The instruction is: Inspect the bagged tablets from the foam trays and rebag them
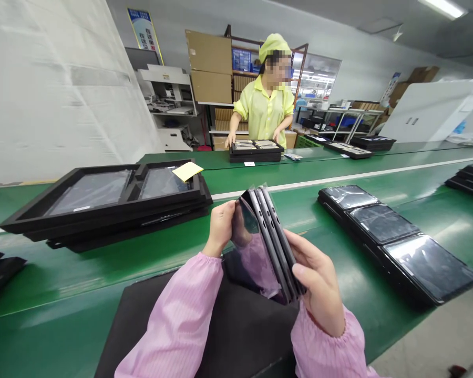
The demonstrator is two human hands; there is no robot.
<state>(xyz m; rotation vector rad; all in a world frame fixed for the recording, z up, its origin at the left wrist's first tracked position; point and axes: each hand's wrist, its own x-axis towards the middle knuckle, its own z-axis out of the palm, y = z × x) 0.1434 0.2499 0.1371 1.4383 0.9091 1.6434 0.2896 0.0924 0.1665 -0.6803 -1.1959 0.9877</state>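
Between my two hands a small stack of tablets [266, 231] is held up on edge, their dark sides facing up. My left hand [221, 223] grips the upper left of the stack, by the glossy, film-covered screen. Around the right edge my right hand [317, 281] is closed, its thumb on the outermost tablet. Loose clear film sticks out at the top of the stack. Below the tablets lies a flat black foam sheet or tray [161, 331], partly covered by my sleeves.
Stacked black foam trays [63, 220] with film-covered tablets and a yellow note [187, 171] stand at left. More tablets [382, 223] lie in a row at right. Across the green conveyor [236, 184], a person in yellow [266, 107] handles a tray [256, 155].
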